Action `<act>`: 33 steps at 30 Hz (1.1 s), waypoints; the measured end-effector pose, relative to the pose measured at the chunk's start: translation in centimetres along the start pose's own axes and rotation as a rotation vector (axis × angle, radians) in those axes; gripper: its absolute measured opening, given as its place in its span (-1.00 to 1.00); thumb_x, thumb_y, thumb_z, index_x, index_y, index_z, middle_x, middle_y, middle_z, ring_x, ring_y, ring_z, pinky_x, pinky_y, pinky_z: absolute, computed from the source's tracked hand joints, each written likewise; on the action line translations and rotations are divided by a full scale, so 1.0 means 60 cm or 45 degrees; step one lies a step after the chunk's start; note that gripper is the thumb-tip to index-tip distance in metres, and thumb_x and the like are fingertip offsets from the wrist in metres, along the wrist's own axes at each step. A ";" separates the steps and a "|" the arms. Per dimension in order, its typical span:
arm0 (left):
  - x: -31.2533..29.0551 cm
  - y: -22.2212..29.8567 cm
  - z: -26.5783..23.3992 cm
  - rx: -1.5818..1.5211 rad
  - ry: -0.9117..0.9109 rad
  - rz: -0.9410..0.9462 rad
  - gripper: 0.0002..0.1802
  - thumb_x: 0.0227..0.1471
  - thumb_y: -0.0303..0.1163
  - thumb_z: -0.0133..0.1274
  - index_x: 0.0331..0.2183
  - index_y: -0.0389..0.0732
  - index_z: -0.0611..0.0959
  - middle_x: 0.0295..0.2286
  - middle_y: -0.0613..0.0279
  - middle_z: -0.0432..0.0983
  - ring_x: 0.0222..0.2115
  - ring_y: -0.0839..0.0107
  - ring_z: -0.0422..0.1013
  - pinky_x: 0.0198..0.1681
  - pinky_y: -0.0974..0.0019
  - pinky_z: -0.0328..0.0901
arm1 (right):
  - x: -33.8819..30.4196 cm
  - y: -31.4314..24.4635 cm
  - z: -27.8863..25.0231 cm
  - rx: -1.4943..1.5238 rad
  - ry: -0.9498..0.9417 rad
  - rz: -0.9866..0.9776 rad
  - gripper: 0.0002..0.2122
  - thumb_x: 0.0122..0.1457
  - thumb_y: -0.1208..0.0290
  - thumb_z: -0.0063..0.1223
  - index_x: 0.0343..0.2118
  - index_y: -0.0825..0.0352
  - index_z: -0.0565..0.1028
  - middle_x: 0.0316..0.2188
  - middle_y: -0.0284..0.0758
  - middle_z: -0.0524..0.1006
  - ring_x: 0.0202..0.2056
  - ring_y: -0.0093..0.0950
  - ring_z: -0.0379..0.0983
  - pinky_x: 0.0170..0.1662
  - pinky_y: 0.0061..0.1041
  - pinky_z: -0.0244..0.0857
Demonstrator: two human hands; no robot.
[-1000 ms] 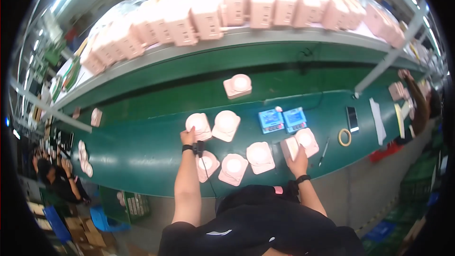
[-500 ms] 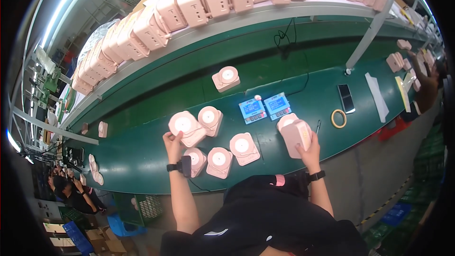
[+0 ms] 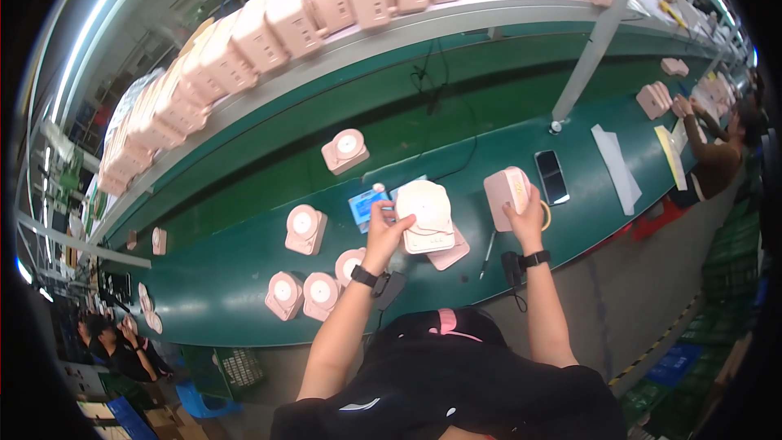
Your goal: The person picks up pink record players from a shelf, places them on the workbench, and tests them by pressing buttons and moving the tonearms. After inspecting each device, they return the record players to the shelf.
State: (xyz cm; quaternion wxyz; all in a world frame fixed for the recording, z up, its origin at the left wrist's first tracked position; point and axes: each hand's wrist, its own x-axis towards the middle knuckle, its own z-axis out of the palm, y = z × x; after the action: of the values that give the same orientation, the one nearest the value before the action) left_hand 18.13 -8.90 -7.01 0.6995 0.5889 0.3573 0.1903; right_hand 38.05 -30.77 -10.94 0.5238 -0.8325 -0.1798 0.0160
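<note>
My left hand (image 3: 387,238) grips a pink turntable-shaped device (image 3: 426,205) by its left side, thumb on top near the white disc. The device is raised and tilted, partly covering another pink device (image 3: 450,251) below it. In my right hand (image 3: 526,218) is a second pink turntable-shaped device (image 3: 499,198), turned so its plain face shows; its disc is out of sight. Two blue-screened meters (image 3: 368,209) sit beyond my left hand, one mostly hidden. Several like devices (image 3: 284,294) lie disc up to the left.
A pen (image 3: 487,255), a phone (image 3: 551,177) and a tape roll (image 3: 546,216) lie right on the green bench (image 3: 220,277). A shelf (image 3: 481,16) with many pink devices runs above. A post (image 3: 599,41) stands right. A co-worker (image 3: 721,147) sits far right.
My left hand has carried its device rightward, over the one by the meters. My right hand has shifted its device right and away from that one. The view has turned right.
</note>
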 end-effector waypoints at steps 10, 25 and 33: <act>0.152 -0.073 0.225 1.023 0.161 0.739 -0.42 -0.26 -0.32 0.26 -0.23 -0.25 0.29 -0.39 0.09 0.37 -0.41 0.34 0.39 -0.40 0.34 0.32 | 0.073 0.082 0.030 -0.163 0.013 -0.264 -0.44 -0.09 0.50 0.10 0.05 0.28 0.21 -0.03 -0.04 0.30 -0.02 -0.11 0.26 -0.01 -0.31 0.18; 0.366 0.023 -0.067 1.245 0.450 0.671 -0.55 -0.37 -0.44 0.17 -0.30 -0.30 0.47 -0.33 -0.02 0.44 -0.27 0.07 0.38 -0.19 0.19 0.31 | 0.092 -0.094 0.085 -0.760 -0.160 0.082 -0.38 -0.35 0.44 0.15 -0.07 0.33 0.30 -0.01 -0.07 0.25 0.01 0.00 0.14 0.06 -0.21 0.03; 0.474 -0.047 -0.094 1.936 0.205 0.272 0.01 -0.59 -0.45 0.25 0.06 -0.10 0.24 -0.04 0.04 0.22 0.06 0.07 0.10 0.09 0.13 0.10 | 0.139 -0.047 0.079 -1.000 -0.276 -0.158 -0.12 -0.49 0.46 0.23 0.10 0.20 0.16 -0.15 -0.16 0.34 -0.10 -0.06 0.27 -0.04 -0.23 0.18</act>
State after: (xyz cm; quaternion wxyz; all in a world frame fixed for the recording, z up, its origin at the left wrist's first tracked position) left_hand 32.69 13.86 -17.84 0.0524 0.9232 0.3808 0.0013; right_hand 44.05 -22.95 -9.22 0.1441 -0.9503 -0.2761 0.0023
